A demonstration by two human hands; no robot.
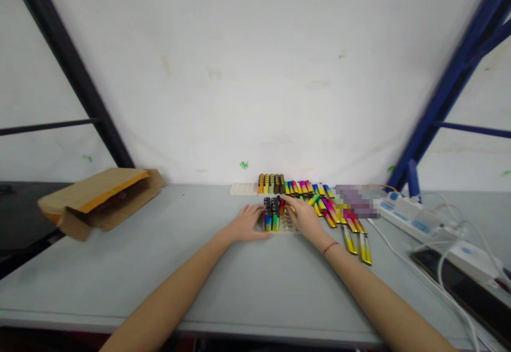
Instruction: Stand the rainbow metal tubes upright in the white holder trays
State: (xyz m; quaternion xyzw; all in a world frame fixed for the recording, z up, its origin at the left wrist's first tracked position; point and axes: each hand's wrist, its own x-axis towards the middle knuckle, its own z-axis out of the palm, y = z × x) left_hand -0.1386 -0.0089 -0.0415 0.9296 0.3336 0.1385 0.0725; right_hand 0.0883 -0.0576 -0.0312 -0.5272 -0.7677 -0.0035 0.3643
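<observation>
In front of me several lighters (268,221) stand upright, with dark tops and blue-green bodies. They fill the left part of a white tray with round holes (288,225). My left hand (245,224) is curved round the tray's left end, thumb along its front edge and fingers against the lighters' side. Over the tray's back right part reaches my right hand (304,216), its fingers pinched on a red lighter (282,204) beside the standing ones. Its fingers partly hide this lighter. Loose multicoloured lighters (328,212) lie on the table right of this hand.
Behind, a second white holed tray (244,188) lies beside upright lighters (271,183) near the wall. A brown paper bag (99,195) lies at left. On the right are a power strip (419,224), white cables (393,251) and a dark phone (463,283). A blue post (447,80) rises behind them.
</observation>
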